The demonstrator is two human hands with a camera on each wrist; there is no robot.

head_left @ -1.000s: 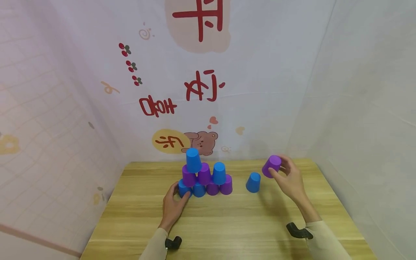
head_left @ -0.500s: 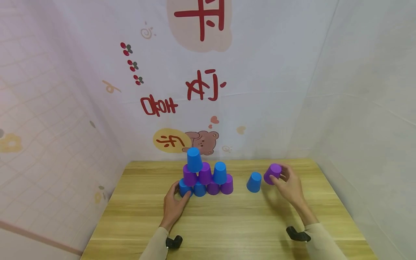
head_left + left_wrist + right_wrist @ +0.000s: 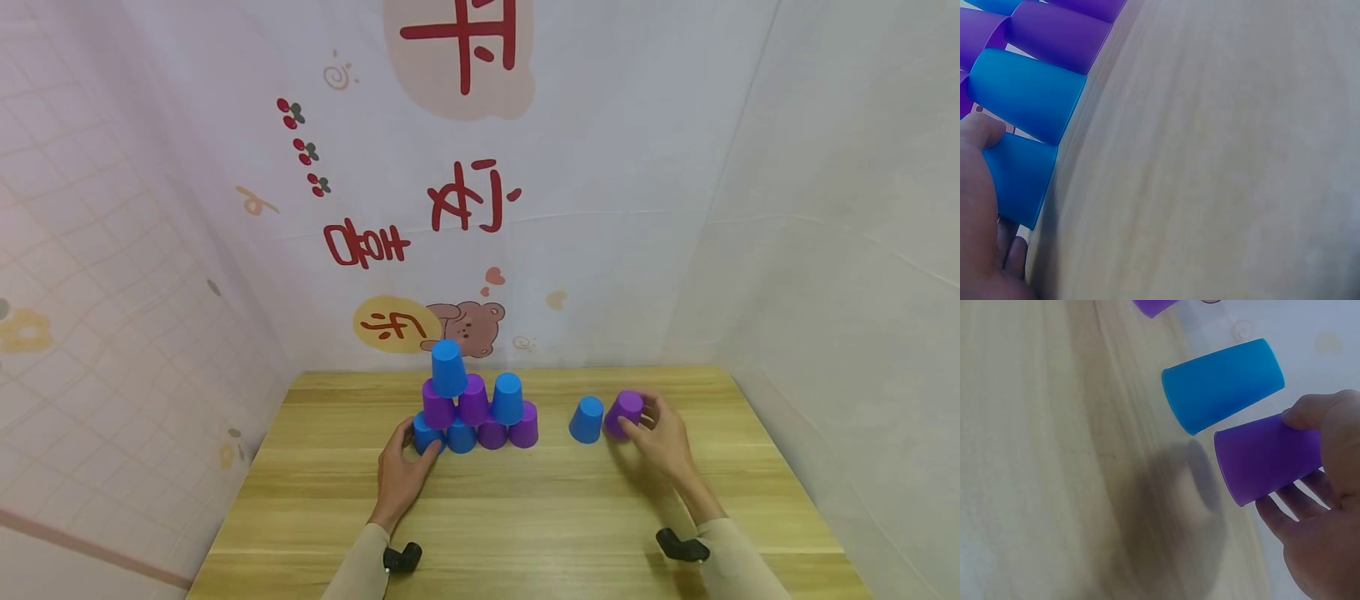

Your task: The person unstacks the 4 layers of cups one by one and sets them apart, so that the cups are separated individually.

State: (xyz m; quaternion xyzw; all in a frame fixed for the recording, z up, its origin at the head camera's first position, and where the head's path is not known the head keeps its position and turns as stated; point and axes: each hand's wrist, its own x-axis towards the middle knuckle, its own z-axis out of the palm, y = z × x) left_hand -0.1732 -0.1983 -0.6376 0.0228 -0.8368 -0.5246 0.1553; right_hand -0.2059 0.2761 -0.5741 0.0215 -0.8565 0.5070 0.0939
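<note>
Upside-down plastic cups form a stepped stack in the head view. At the left end of its bottom row is a blue cup (image 3: 428, 435), which my left hand (image 3: 401, 475) holds between thumb and fingers. Two purple cups and a blue cup (image 3: 507, 400) make the second row, and one blue cup (image 3: 449, 369) tops its left side. My right hand (image 3: 663, 437) grips a purple cup (image 3: 624, 415), mouth down and slightly tilted, close to the tabletop. Just left of it a separate blue cup (image 3: 587, 420) stands upside down; a narrow gap parts them in the right wrist view.
The wooden table (image 3: 517, 517) reaches back to a white printed curtain (image 3: 615, 167). Curtain walls also flank both sides. Between the stack's right-end purple cup (image 3: 524, 426) and the lone blue cup lies bare tabletop.
My right hand has lowered the purple cup toward the table and brought it slightly left, nearer the lone blue cup. The left hand and the stack look unchanged.
</note>
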